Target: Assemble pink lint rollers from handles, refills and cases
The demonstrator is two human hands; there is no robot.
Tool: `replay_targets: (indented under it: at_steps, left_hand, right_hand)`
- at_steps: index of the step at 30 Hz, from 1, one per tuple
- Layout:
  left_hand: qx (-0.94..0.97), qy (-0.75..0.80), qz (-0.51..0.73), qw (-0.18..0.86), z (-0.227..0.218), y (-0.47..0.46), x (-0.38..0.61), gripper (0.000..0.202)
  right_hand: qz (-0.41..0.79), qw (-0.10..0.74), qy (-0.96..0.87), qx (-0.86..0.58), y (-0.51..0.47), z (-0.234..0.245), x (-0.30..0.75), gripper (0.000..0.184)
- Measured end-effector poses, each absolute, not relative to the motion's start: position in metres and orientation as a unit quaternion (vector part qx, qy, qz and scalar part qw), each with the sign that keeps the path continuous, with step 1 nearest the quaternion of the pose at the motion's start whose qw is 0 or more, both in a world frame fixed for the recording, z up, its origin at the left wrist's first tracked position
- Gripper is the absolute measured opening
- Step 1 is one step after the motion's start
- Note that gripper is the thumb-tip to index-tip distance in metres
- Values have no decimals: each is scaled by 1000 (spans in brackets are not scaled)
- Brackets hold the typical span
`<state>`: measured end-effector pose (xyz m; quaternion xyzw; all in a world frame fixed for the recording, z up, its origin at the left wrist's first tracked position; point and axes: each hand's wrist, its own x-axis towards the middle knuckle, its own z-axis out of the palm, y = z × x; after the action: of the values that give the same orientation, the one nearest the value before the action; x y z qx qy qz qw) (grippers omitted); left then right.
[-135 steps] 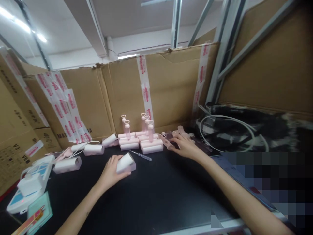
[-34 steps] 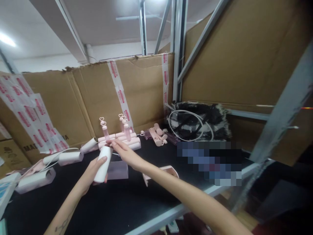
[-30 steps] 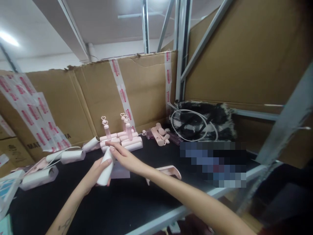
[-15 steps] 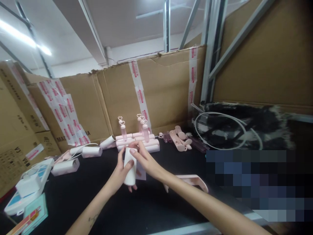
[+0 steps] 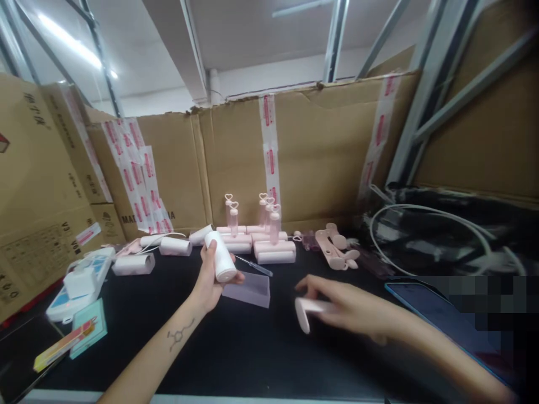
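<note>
My left hand [image 5: 209, 278] is closed round a white roll [image 5: 220, 256], holding it tilted above the black table [image 5: 236, 348]. A clear plastic cover [image 5: 249, 288] lies on the table just right of that hand. My right hand [image 5: 343, 306], blurred by motion, lies lower right over a pink handle piece [image 5: 308, 310], with its fingers on that piece. Behind, several finished pink rollers with heart-topped handles [image 5: 261, 233] are stacked by the cardboard wall.
More white rolls [image 5: 152, 253] lie at the back left. A small screwdriver [image 5: 253, 265] lies beside the stack. Pink handle parts [image 5: 337, 251], a dark bag with white cable [image 5: 446, 230], a phone [image 5: 438, 314], a power strip [image 5: 80, 283] and cardboard boxes surround the table.
My right hand left the top of the white roll and dropped right onto the pink handle piece. The left hand tilted the roll. The camera swung left.
</note>
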<state>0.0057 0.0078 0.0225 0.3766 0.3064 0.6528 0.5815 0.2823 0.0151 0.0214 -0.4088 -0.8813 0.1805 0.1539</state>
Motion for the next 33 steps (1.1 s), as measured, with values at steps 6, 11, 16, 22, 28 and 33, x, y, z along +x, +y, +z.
replay_targets:
  at_steps: [6,11,16,22,28,33]
  left_hand:
    - [346,300,692,557,15,5,17,52]
    - [340,331,684,554,7,3,24,55]
    - [380,343,644,569,-1,-6,35,62]
    - [478,341,638,498,-10,-16,45,66]
    - [560,347,569,493,3,-15,31,73]
    - [664,397,446,450,23,-10,9,71]
  right_hand:
    - [477,343,-732,-346,20,53,199,34]
    - [374,466,-714,-365,25,42,150,33]
    - [307,493,-697,-420,22,23,150,32]
    - [294,480,-690,-455,15,12,153,33]
    - [250,485,-740,-392,15,21,166,32]
    - [172,400,-856,-278,27,45,194,29]
